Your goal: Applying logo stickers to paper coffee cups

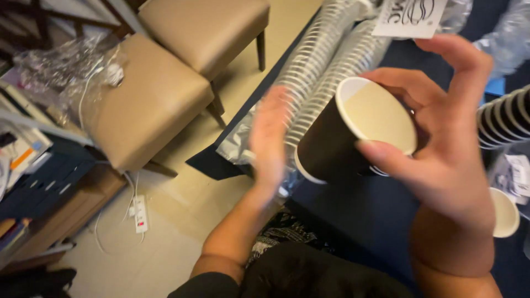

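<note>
Cups fill most of what lies around our hands. Our right hand (441, 149) grips a dark brown paper cup (353, 132) on its side, thumb on the near rim, fingers curled over the top, pale inside facing us. Our left hand (269, 144) is blurred, open and flat, fingers straight, just left of the cup's base; we cannot tell whether it touches.

Beyond both hands, two long sleeves of stacked cups (326, 60) in clear plastic wrap run away from us over the dark blue table (353, 221). Above the right fingertips sits a white label (408, 16) with dark print. Right of that hand, another stack of dark cups (505, 121) lies sideways, and below it a single cup (503, 212) shows its white inside.

Left of our left hand the table edge drops to pale floor (176, 232), open room, with a white power strip (140, 214), two tan chairs (149, 105) and crumpled clear plastic (66, 66) farther off.
</note>
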